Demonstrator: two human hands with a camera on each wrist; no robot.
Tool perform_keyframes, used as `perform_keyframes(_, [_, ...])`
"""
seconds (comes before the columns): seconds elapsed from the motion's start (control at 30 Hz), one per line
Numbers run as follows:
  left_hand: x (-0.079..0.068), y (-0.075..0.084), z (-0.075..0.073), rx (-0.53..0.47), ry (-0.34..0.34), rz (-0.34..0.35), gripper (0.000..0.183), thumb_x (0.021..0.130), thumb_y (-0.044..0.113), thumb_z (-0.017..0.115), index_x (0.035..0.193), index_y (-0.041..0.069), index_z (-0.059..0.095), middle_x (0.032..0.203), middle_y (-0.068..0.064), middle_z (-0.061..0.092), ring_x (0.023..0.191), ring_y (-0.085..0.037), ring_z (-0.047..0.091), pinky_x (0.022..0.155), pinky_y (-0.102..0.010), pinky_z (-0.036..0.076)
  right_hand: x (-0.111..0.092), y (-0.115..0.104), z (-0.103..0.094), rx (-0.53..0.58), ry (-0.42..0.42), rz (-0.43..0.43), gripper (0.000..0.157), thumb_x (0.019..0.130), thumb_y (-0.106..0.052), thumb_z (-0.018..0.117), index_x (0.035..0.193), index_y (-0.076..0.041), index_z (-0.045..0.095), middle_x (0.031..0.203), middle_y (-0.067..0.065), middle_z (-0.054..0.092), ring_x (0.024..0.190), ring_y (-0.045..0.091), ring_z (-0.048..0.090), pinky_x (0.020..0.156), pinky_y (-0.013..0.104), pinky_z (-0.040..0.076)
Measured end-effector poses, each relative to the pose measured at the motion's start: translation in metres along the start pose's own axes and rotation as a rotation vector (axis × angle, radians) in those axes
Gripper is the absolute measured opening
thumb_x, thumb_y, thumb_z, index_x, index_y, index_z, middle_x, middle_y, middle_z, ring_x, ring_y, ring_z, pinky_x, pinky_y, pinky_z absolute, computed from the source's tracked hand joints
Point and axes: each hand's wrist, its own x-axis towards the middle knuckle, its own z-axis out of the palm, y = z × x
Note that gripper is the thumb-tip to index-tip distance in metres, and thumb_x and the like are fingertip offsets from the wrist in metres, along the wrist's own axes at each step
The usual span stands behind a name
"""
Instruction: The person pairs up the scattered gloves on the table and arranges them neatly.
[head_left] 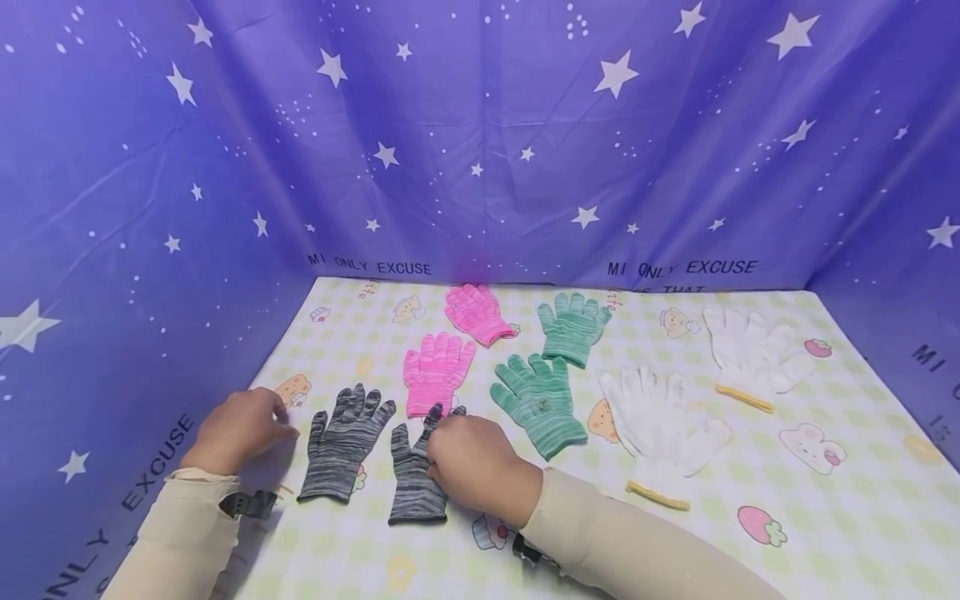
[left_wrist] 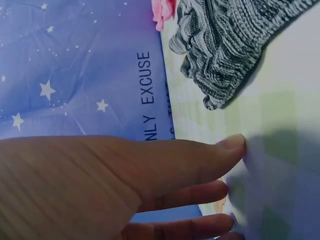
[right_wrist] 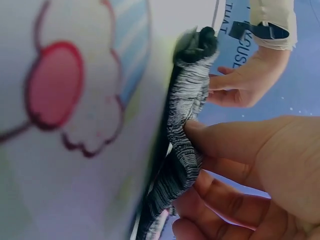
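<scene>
1. The left hand (head_left: 243, 429) is beside the left edge of the counter (head_left: 337, 567), its grip relaxed, with a gap between thumb and fingers and nothing held. It is near the left grey glove (head_left: 342, 450) but apart from it, probably kept out of the way of the other hand's work.
2. The left grey glove lies flat, fingers away from the person and cuff toward them, apparently laid so its shape shows plainly.
3. The right grey glove (head_left: 414, 483) is just beside it, partly lifted and bent. The right hand (head_left: 483, 467) pinches it along its right side, thumb against the knit and fingers beneath, presumably to straighten or shift that edge without disturbing the rest.
4. Beyond these lie the near pink glove (head_left: 438, 371) and the far pink glove (head_left: 477, 315). The grey fingertips overlap the near cuff from above; whether they touch, I cannot tell.
5. Further right are the near green glove (head_left: 542, 408) and the far green glove (head_left: 573, 327), then the near white glove (head_left: 656, 425) and the far white glove (head_left: 750, 350), both yellow-cuffed. Matching colours sit near each other, seemingly to keep pairs together.
6. A starry blue curtain (head_left: 480, 125) bounds the counter on the left, back and right. The right hand hides part of the glove it pinches, and its sleeve (head_left: 637, 533) crosses the near side.
</scene>
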Motion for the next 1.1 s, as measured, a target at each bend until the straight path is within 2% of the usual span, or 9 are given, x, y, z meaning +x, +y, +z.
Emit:
perform_keyframes(0.23, [0.000,0.002,-0.003,-0.022,0.035,0.009,0.030,0.077,0.036,0.072,0.096,0.013,0.070,0.101,-0.016,0.068,0.074,-0.023,0.059,0.057,-0.039,0.043,0.004,0.002,-0.016,0.034,0.077,-0.040,0.034,0.078,-0.026,0.071,0.051,-0.029,0.051,0.061,-0.013,0.046,0.057,0.006,0.050,0.044,0.027,0.039])
perform_keyframes(0.47, [-0.004,0.011,-0.006,-0.034,0.031,0.026,0.025,0.084,0.039,0.065,0.096,0.018,0.071,0.098,-0.008,0.070,0.072,-0.019,0.058,0.055,-0.036,0.041,0.013,-0.002,-0.030,0.048,0.111,-0.071,0.028,0.079,-0.022,0.068,0.054,-0.031,0.057,0.062,-0.014,0.047,0.058,0.004,0.050,0.045,0.025,0.037])
perform_keyframes(0.7, [-0.005,0.019,0.001,-0.069,0.086,0.070,0.016,0.084,0.035,0.066,0.086,0.020,0.071,0.084,0.001,0.068,0.070,-0.016,0.057,0.055,-0.032,0.039,0.023,-0.008,-0.037,0.011,0.151,-0.093,0.025,0.080,-0.028,0.069,0.057,-0.031,0.060,0.064,-0.013,0.050,0.058,0.006,0.054,0.042,0.028,0.036])
perform_keyframes(0.87, [-0.002,0.020,0.009,-0.088,0.051,0.091,0.015,0.082,0.034,0.071,0.081,0.019,0.070,0.076,0.003,0.064,0.066,-0.014,0.054,0.056,-0.032,0.040,0.030,-0.012,-0.043,0.010,0.174,-0.100,0.022,0.080,-0.030,0.069,0.059,-0.033,0.063,0.062,-0.017,0.053,0.060,0.005,0.055,0.042,0.029,0.036])
perform_keyframes(1.1, [0.001,0.018,0.018,-0.110,0.019,0.075,0.014,0.077,0.029,0.076,0.078,0.018,0.068,0.074,0.004,0.064,0.065,-0.014,0.055,0.059,-0.034,0.042,0.039,-0.019,-0.048,0.037,0.169,-0.109,0.016,0.082,-0.033,0.069,0.066,-0.034,0.067,0.067,-0.015,0.053,0.060,0.003,0.053,0.043,0.027,0.036])
